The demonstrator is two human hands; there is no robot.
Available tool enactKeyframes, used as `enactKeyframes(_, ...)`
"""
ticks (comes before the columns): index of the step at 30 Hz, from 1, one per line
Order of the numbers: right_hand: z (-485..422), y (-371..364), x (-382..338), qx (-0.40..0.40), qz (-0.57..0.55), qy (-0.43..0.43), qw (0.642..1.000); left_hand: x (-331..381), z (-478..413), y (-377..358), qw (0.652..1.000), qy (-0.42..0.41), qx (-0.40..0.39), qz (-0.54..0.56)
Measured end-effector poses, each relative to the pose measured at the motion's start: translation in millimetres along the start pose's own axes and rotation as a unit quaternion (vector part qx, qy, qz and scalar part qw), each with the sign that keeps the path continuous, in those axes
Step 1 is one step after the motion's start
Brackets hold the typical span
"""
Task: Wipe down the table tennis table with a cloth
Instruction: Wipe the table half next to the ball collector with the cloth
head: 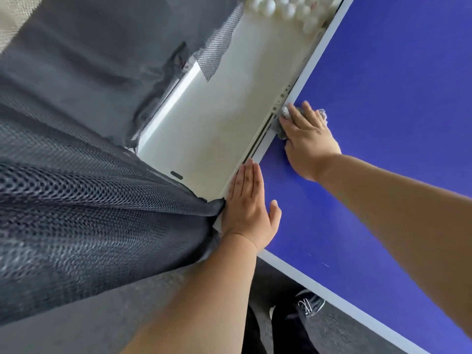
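**A:** R hand (309, 139), what state?
**B:** Fingers straight, a bit spread, pressing flat on a crumpled grey-and-white cloth (280, 131). Not curled round it. Cloth pokes out past the fingertips, approx 11 and 1 o'clock.
**A:** And where's the cloth sitting?
**B:** On the blue table-tennis worktop (383, 98), right at its white edge stripe (319, 47). Stripe's long axis runs approx 7 to 1 o'clock.
**A:** L hand?
**B:** L hand (249, 208) lies at 7 o'clock from the cloth, flat, fingers together, on the same stripe. Black mesh netting (89, 200) is right against its 9.
**A:** Next move?
**B:** Prob. a stroke along the stripe toward 1, where small white balls (281, 6) lie off the edge, or out to 3 across the blue. R hand's nearer; L just braces, I'd guess.
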State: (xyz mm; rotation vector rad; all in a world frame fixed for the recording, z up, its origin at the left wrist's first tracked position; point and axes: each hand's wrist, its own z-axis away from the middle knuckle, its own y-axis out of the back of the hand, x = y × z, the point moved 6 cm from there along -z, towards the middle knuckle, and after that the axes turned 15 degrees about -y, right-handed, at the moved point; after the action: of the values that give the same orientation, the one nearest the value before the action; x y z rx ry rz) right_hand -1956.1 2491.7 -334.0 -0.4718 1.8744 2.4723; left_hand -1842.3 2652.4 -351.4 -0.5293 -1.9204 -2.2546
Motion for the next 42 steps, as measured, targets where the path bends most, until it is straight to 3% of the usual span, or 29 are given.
enactKeyframes(2, 41.2, -16.2, -11.0, -0.008, 0.015, 0.073, 0.997, 0.2, 0.4, 2.0, 1.000, 0.003, -0.008, -0.012)
enactKeyframes(8, 78.9, -17.2, -6.5, -0.096, 0.061, 0.102, 0.988, 8.2, 10.5, 19.9, 0.999, 0.011, -0.045, 0.001)
enactKeyframes(10, 50.5, -6.1, 1.2, -0.083, 0.062, 0.044, 0.994, 2.6, 21.5, 24.7, 0.999, 0.008, -0.041, 0.022)
enactKeyframes(12, 28.5, 2.0, 4.7, -0.054, -0.011, -0.061, 0.997, -4.8, 36.2, 27.8, 0.998, -0.003, -0.042, 0.038)
enactKeyframes(14, 32.9, -4.1, -11.7, -0.013, -0.016, -0.087, 0.996, -12.5, 49.7, 29.8, 0.996, -0.008, -0.046, 0.071)
enactKeyframes(18, 120.0, -47.7, -51.2, -0.039, -0.007, 0.044, 0.998, -37.0, 62.8, 37.1, 0.986, 0.006, -0.048, 0.157)
enactKeyframes(21, 205.9, -69.3, -76.8, -0.126, 0.020, 0.160, 0.979, -48.2, 62.7, 43.3, 0.980, 0.009, -0.067, 0.189)
enactKeyframes(23, 215.3, -61.0, -73.6, -0.152, 0.005, 0.178, 0.972, -48.2, 58.4, 43.8, 0.977, -0.014, -0.095, 0.189)
enactKeyframes(26, 162.1, -30.2, -47.0, -0.087, 0.047, 0.107, 0.989, -46.8, 59.3, 36.6, 0.978, -0.078, -0.174, 0.083)
enactKeyframes(29, 115.1, -3.5, -11.5, -0.064, -0.029, -0.104, 0.992, -46.1, 67.1, 32.9, 0.973, -0.106, -0.202, 0.015)
enactKeyframes(31, 114.2, -14.1, -17.2, -0.074, -0.061, -0.166, 0.981, -47.1, 72.6, 35.7, 0.975, -0.106, -0.190, 0.037)
enactKeyframes(33, 131.6, -39.9, -42.3, -0.071, -0.037, -0.129, 0.988, -49.0, 75.3, 41.3, 0.977, -0.099, -0.171, 0.079)
enactKeyframes(36, 181.4, -74.9, -90.5, -0.082, -0.005, 0.015, 0.997, -51.5, 71.3, 51.9, 0.976, -0.097, -0.143, 0.135)
enactKeyframes(39, 235.5, -86.5, -106.9, -0.134, 0.041, 0.163, 0.977, -49.7, 64.3, 63.2, 0.977, -0.112, -0.136, 0.117)
enactKeyframes(42, 223.6, -42.3, -72.9, -0.058, 0.072, 0.152, 0.984, -34.7, 55.9, 64.4, 0.970, -0.194, -0.146, 0.030)
